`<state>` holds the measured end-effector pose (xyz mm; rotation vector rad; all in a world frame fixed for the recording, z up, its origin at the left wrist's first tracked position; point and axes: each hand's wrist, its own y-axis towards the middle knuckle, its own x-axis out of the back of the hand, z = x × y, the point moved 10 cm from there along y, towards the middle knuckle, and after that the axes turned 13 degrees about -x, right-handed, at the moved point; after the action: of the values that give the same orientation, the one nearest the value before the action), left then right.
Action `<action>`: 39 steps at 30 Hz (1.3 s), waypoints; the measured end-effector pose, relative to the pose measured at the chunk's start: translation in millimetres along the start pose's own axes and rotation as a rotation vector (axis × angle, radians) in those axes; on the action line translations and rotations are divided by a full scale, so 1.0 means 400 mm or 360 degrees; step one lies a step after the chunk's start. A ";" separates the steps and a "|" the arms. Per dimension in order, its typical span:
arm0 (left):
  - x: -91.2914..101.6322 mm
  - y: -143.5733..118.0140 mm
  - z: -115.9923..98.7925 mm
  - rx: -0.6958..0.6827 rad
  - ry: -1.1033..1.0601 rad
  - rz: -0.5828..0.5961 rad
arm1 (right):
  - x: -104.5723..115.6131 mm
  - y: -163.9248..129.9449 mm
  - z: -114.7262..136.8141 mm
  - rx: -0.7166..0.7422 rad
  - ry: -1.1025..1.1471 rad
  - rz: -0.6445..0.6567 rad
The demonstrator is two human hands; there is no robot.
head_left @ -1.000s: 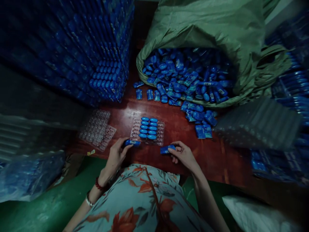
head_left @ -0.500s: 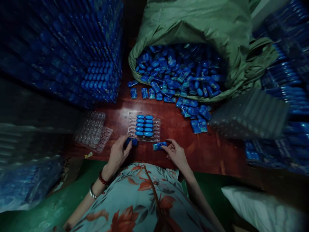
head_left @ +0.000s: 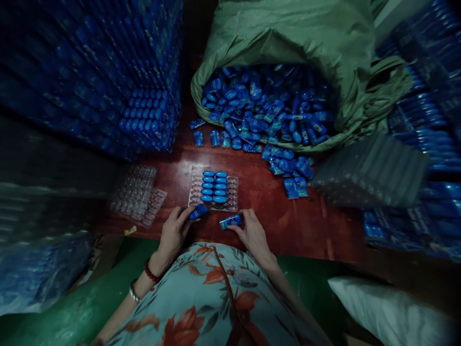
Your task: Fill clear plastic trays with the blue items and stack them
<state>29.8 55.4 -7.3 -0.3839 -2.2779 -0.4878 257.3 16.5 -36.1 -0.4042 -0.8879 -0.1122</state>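
Blue capsules (head_left: 198, 211) and (head_left: 230, 221) sit pinched in left hand (head_left: 174, 232) and right hand (head_left: 253, 234) fingertips beside the tray (head_left: 234, 194).

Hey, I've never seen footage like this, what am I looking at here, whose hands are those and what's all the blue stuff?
There is no machine: the picture comes from a camera worn on a person's head, looking down at their own two bare hands. The left hand holds a small blue capsule-shaped piece at the near edge of a clear plastic tray. Two columns of the tray's pockets hold blue pieces already. The right hand holds a second blue piece just in front of the tray. All this sits on a reddish wooden table. Behind, a green sack lies open, spilling loose blue pieces onto the table. To the left lie empty clear trays, and filled trays are stacked high behind them.
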 end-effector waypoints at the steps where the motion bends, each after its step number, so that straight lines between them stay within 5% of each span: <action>1: 0.008 0.004 -0.012 -0.0048 0.0050 -0.0046 | -0.008 -0.001 -0.002 -0.0004 0.0083 0.0059; 5: -0.005 0.027 -0.051 -0.0281 0.0086 -0.0064 | -0.020 -0.007 -0.004 0.0024 0.0419 0.0301; 11: -0.063 0.045 -0.062 -0.0477 0.0276 0.0151 | 0.018 0.006 0.009 -0.0003 0.0594 0.0177; 19: -0.102 0.080 -0.094 -0.0438 0.0479 0.0627 | -0.059 0.040 -0.094 -0.0663 0.1413 0.0356; 23: -0.122 0.087 -0.101 -0.0455 0.0639 0.0681 | -0.072 0.031 -0.106 -0.0692 0.1608 0.0327; 33: -0.149 0.114 -0.113 -0.0417 0.0773 0.0849 | -0.066 0.020 -0.002 -0.0192 0.0572 0.0093; 39: -0.172 0.131 -0.128 -0.0361 0.0847 0.0997 | -0.071 0.010 0.062 -0.0278 -0.0267 -0.0119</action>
<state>128.9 69.7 -13.6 -0.9212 -1.4898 -0.4495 222.3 27.7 -45.2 -0.5492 -1.0633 -0.2284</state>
